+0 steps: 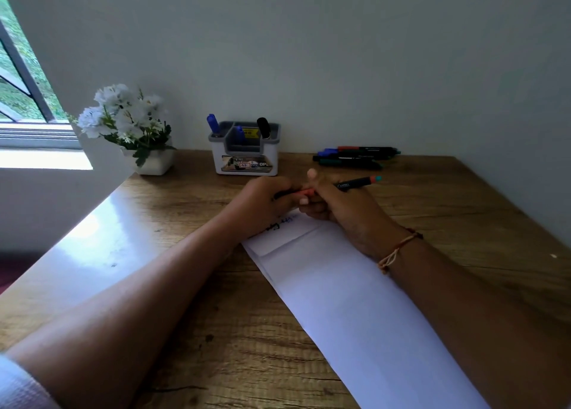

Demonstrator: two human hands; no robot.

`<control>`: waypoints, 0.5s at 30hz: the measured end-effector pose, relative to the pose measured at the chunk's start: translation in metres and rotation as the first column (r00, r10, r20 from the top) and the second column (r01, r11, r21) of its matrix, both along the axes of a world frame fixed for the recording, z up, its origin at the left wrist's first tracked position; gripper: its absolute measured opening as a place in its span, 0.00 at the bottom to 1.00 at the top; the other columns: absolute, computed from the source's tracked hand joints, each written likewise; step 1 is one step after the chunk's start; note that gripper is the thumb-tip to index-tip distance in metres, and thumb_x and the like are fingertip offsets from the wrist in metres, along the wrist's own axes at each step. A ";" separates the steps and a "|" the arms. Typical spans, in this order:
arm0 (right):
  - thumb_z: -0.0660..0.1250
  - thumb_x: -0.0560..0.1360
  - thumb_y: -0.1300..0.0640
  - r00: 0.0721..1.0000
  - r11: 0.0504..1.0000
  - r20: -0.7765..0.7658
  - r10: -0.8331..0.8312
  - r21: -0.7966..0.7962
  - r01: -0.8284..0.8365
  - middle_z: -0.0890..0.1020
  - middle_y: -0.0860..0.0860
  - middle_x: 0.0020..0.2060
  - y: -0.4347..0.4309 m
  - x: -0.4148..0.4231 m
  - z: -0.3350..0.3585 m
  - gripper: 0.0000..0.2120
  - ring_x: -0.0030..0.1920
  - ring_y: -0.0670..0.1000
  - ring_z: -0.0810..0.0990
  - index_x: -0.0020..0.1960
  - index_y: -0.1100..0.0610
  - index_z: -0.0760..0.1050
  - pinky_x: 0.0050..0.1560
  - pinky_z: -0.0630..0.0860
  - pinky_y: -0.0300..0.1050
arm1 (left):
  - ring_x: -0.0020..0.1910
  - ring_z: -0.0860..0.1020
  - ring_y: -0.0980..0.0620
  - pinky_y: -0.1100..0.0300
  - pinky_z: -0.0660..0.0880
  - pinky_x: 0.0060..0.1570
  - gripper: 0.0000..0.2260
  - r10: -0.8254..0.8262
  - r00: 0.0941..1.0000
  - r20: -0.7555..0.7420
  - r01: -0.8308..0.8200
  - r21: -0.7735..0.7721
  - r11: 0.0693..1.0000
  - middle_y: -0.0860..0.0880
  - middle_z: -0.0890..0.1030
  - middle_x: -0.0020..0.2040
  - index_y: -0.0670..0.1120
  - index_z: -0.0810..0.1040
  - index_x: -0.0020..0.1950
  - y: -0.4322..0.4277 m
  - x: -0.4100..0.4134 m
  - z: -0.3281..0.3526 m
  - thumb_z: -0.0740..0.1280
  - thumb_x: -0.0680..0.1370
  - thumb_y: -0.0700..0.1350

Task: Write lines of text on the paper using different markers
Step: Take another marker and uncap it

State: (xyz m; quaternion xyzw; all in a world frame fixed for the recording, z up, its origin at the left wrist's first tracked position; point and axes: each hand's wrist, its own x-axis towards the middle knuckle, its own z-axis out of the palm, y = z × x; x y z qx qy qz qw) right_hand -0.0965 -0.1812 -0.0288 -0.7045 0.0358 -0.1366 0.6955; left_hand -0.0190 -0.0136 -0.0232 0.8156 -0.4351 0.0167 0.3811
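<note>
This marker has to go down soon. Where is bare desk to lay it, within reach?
Bare wood lies right of the right hand holding the marker, between the marker pile and its forearm. Another patch sits between the left forearm and the paper. The back edge is crowded: flower pot, organizer, pile.

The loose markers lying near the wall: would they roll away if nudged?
Probably yes: the loose markers look round-barrelled and lie flat on the smooth wooden desk. Huddled side by side, they would likely knock one another. They look slim, so probably light to lift.
</note>
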 end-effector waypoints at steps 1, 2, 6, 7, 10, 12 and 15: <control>0.69 0.79 0.49 1.000 1.000 -0.016 -0.003 0.011 0.003 0.87 0.60 0.43 0.000 0.001 0.000 0.19 0.45 0.58 0.87 0.53 0.66 0.80 0.50 0.84 0.51 | 0.36 0.77 0.53 0.54 0.75 0.37 0.11 -0.008 1.000 -0.003 0.008 -0.008 1.000 0.43 0.81 0.40 0.41 0.82 0.53 0.001 0.001 0.000 0.67 0.80 0.48; 0.69 0.79 0.51 0.999 1.000 -0.031 0.003 0.008 -0.003 0.87 0.61 0.43 0.000 0.002 0.000 0.17 0.46 0.59 0.87 0.53 0.66 0.80 0.51 0.84 0.52 | 0.34 0.76 0.57 0.61 0.73 0.35 0.10 -0.020 1.000 -0.005 0.020 -0.015 1.000 0.45 0.81 0.40 0.41 0.82 0.54 0.001 0.001 0.000 0.68 0.80 0.46; 0.67 0.81 0.56 0.997 0.999 -0.070 0.036 0.028 -0.034 0.87 0.62 0.45 0.000 0.000 0.002 0.13 0.48 0.60 0.87 0.56 0.67 0.80 0.52 0.84 0.52 | 0.38 0.77 0.63 0.72 0.72 0.39 0.08 -0.039 0.999 -0.023 0.038 -0.010 0.999 0.54 0.82 0.41 0.47 0.82 0.57 0.003 0.002 0.000 0.67 0.80 0.43; 0.67 0.81 0.57 0.997 0.999 -0.076 0.034 0.034 -0.031 0.87 0.62 0.46 0.001 -0.001 0.004 0.13 0.48 0.60 0.87 0.57 0.67 0.79 0.53 0.83 0.52 | 0.37 0.77 0.64 0.73 0.71 0.38 0.07 -0.038 0.999 -0.024 0.038 -0.008 0.999 0.56 0.81 0.40 0.47 0.82 0.57 0.003 0.002 0.000 0.67 0.80 0.43; 0.64 0.82 0.58 0.993 0.997 -0.104 0.048 0.069 -0.041 0.86 0.64 0.48 0.003 -0.003 0.008 0.14 0.49 0.60 0.87 0.59 0.68 0.78 0.54 0.83 0.51 | 0.37 0.76 0.65 0.74 0.70 0.38 0.06 -0.042 0.999 -0.027 0.042 -0.009 0.999 0.58 0.80 0.38 0.49 0.82 0.54 0.004 0.004 -0.001 0.66 0.81 0.43; 0.61 0.83 0.58 0.987 0.990 -0.132 0.086 0.121 -0.070 0.85 0.64 0.49 0.004 -0.005 0.011 0.14 0.48 0.56 0.87 0.60 0.67 0.78 0.52 0.83 0.46 | 0.35 0.76 0.65 0.74 0.70 0.37 0.06 -0.040 0.999 -0.035 0.040 -0.014 0.999 0.58 0.79 0.37 0.54 0.81 0.52 0.005 0.005 -0.001 0.66 0.81 0.43; 0.60 0.84 0.56 0.983 0.986 -0.150 0.103 0.146 -0.081 0.86 0.62 0.49 0.004 -0.004 0.013 0.15 0.48 0.55 0.87 0.60 0.65 0.78 0.50 0.83 0.45 | 0.35 0.76 0.61 0.70 0.72 0.36 0.06 -0.039 0.997 -0.059 0.040 0.014 0.999 0.51 0.81 0.38 0.51 0.82 0.52 0.006 0.010 -0.001 0.66 0.81 0.45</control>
